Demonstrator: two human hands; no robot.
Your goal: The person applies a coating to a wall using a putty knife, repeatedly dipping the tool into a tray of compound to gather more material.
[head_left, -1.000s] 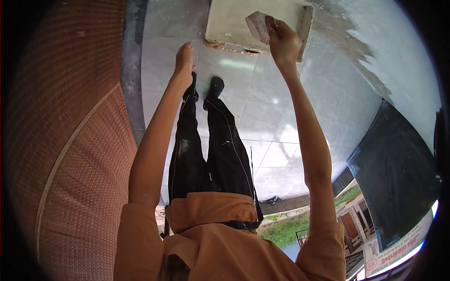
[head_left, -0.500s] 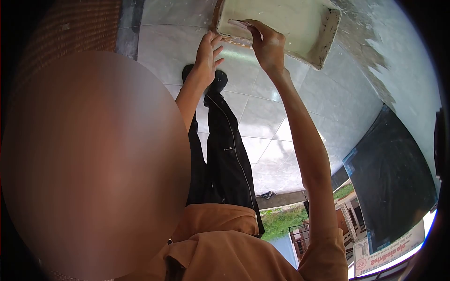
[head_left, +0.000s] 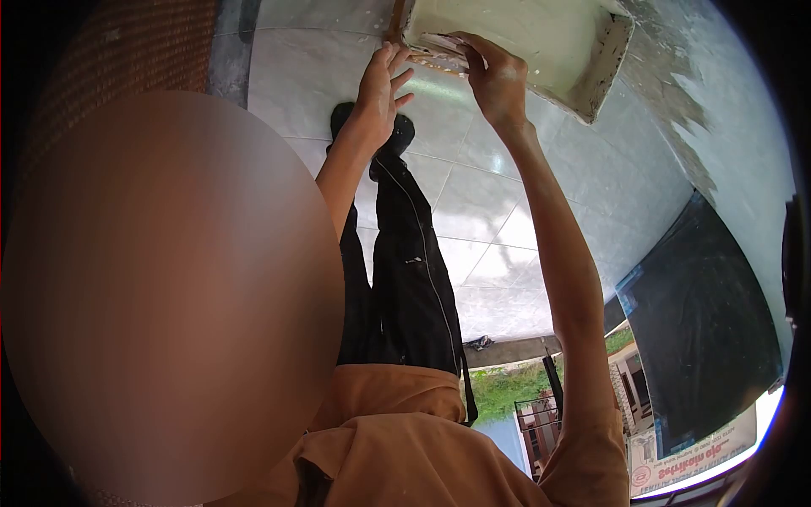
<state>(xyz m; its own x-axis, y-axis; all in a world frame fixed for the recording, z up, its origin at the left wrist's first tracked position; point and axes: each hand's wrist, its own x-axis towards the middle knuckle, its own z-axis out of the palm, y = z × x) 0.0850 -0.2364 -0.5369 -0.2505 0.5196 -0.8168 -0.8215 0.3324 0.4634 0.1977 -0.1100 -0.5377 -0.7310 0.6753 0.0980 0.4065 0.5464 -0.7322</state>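
A shallow, cream-coloured tray with pale, cloudy contents and a chipped, stained rim stands at the top of the view. My right hand is closed in a pinch at its near edge. Between thumb and fingers it has a thin, flat, pale piece, whose kind I cannot tell. The piece juts to the left, overlapping the tray's near wall. My left hand is open, fingers spread, its fingertips right by the tray's near left corner and a brown wooden edge.
Grey tiles cover the floor under my black-trousered legs. On the right rise a patchy wall and a dark sheet. A woven brown surface lies at upper left. A large blurred oval hides the left side.
The tray and my right hand sit slightly farther right in view. My left hand has shifted slightly up and right, fingers still spread. The flat piece stays in my right hand.
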